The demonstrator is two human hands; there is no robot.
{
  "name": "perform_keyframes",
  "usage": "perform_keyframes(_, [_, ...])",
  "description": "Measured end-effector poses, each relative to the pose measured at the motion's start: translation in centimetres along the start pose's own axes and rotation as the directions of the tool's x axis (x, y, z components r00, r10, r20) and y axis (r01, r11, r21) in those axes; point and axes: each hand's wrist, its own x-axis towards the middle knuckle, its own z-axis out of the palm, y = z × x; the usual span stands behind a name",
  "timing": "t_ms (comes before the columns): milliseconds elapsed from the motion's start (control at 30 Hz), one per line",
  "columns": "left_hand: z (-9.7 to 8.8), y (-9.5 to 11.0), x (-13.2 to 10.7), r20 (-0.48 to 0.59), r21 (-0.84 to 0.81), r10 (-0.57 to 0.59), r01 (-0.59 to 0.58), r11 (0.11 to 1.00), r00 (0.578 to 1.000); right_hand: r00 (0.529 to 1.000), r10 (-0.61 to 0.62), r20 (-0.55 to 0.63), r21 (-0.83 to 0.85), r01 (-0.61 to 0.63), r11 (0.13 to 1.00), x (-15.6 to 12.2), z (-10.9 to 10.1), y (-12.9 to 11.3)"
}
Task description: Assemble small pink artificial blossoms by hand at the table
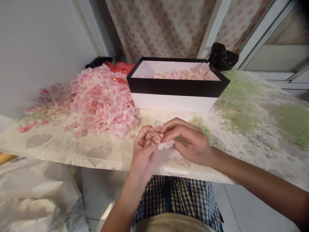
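Both my hands meet over the table's front edge, around a small pale pink artificial flower (pixel 166 145). My left hand (pixel 144 151) is closed, its fingers pinching thin pale stems (pixel 150 134) that stick out in a loop at the upper left. My right hand (pixel 190 141) has its thumb and fingers pressed at the flower, close to the left fingertips. The fingers partly hide where stem and petals meet. Just behind the hands stands a black-and-white box (pixel 173 100) with pink petals (pixel 183 74) inside.
Left of the box lies a large heap of pink fabric petals (pixel 101 100), with red plastic (pixel 122 67) behind it. Light green pieces (pixel 241 103) spread over the right side of the table (pixel 72 151). A black plastic bag (pixel 223 56) sits behind the box. White sacking (pixel 33 193) is at lower left.
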Motion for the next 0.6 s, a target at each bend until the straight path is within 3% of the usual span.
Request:
perform_keyframes(133, [0.14,-0.27,0.02,-0.04,-0.101,0.009,-0.013,0.995,0.999,1.0,-0.017,0.011,-0.006,0.017,1.0,-0.11,0.02,0.21])
perform_keyframes(367, [0.31,-0.35,-0.12,-0.084,-0.099,0.049,-0.057,0.993,0.995,0.999,-0.014,0.031,-0.034,0.015,0.999,-0.1,0.04,0.13])
perform_keyframes(600, [0.49,-0.54,-0.32,-0.02,-0.026,0.109,-0.109,0.994,0.994,1.0,-0.014,0.012,-0.062,0.015,0.998,-0.25,0.2,0.27])
